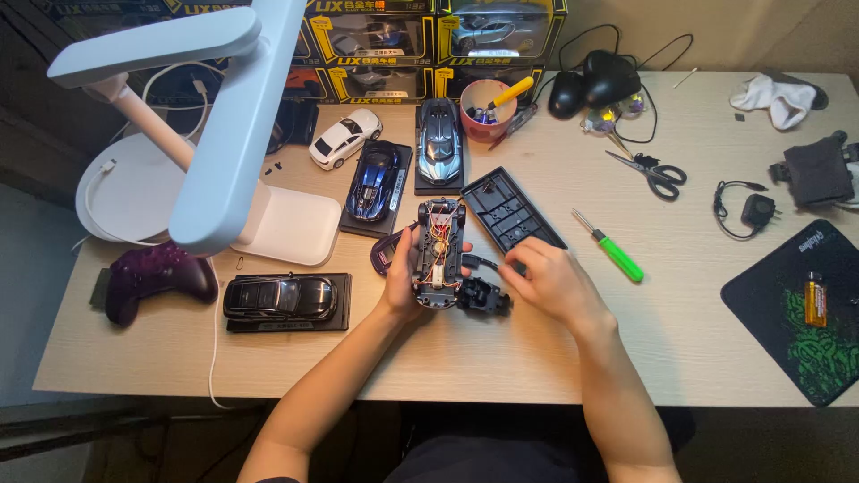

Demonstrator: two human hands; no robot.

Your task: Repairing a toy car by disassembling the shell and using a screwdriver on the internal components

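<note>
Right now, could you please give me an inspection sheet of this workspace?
Surface: pale wooden desk, crowded at the back, barer toward the near edge.
Job's things: opened toy car chassis with wires exposed, upright in the left hand; black chassis plate lies flat beside it; small black part at the chassis base.
Clutter: green screwdriver, scissors, pink cup, white model car, two blue model cars, black model car, purple game controller.
Grippers: left hand grips the chassis; right hand rests its fingers by the plate's corner.
Cables: white cable over the near edge; black cords at the back.
Surroundings: white desk lamp, boxed cars, black mouse mat.
</note>
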